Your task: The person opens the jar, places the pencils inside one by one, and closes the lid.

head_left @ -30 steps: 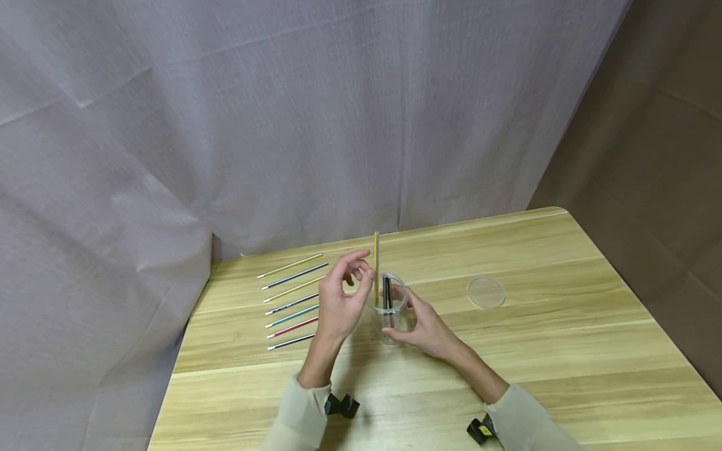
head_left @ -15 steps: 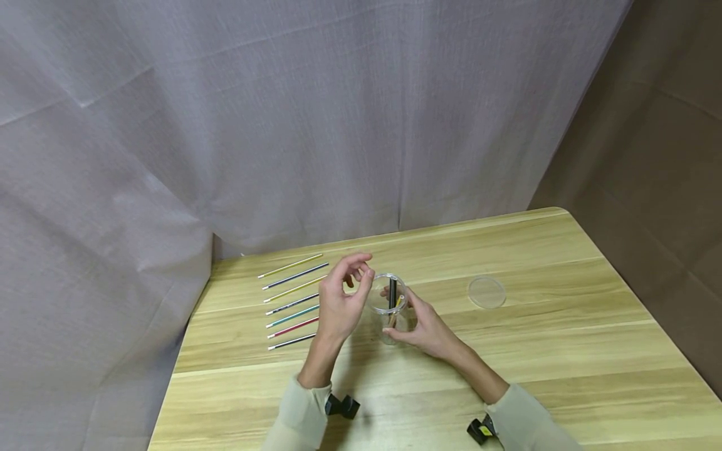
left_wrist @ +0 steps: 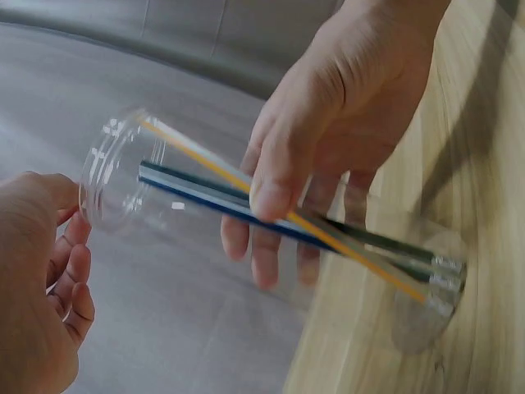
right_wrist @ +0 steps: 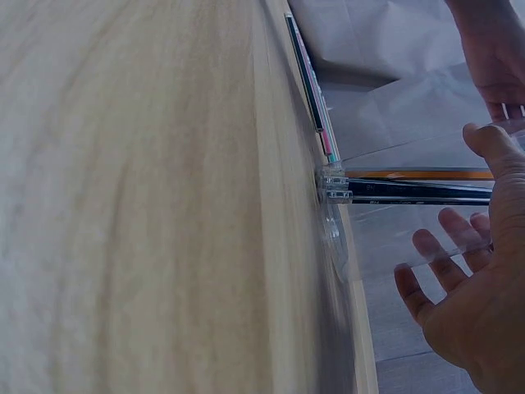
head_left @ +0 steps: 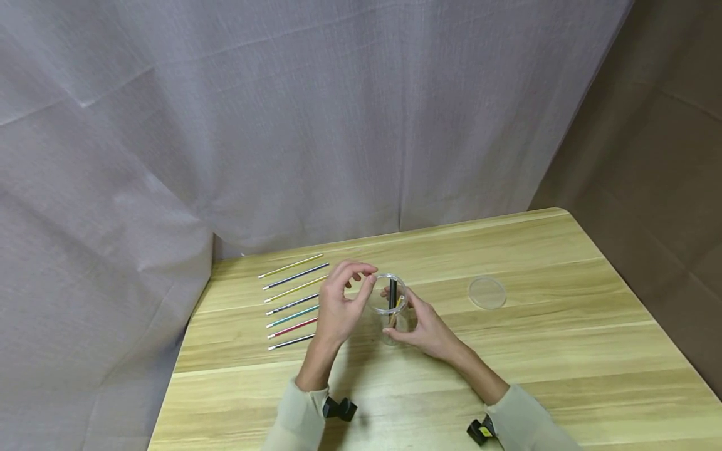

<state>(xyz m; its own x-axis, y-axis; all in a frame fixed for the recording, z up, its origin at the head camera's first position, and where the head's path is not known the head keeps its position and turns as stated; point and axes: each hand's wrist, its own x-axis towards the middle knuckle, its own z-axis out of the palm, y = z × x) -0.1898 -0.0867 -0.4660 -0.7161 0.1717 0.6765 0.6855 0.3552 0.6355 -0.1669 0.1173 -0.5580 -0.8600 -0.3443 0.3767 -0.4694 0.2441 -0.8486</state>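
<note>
A clear jar (head_left: 381, 311) stands upright on the table. My right hand (head_left: 425, 329) grips its side, thumb at the front and fingers behind, as the left wrist view also shows. Inside lean two dark pencils (left_wrist: 193, 193) and a yellow-striped pencil (left_wrist: 190, 151), their white ends at the bottom. At the rim, the thumb and index fingertip of my left hand (head_left: 341, 307) come together and pinch its left edge; the other fingers curl loosely below. In the right wrist view, the jar's base is on the tabletop and its upper part leaves the frame.
Left of the left hand lies a row of several pencils (head_left: 293, 304), white ends to the left, partly hidden by that hand. A clear round lid (head_left: 487, 292) lies to the right on the wooden table (head_left: 564, 351). A grey curtain (head_left: 316, 125) hangs behind.
The yellow-striped pencil, upright at the rim near my left fingers one second ago, has dropped into the jar and leans there. My left index finger has lowered to the rim.
</note>
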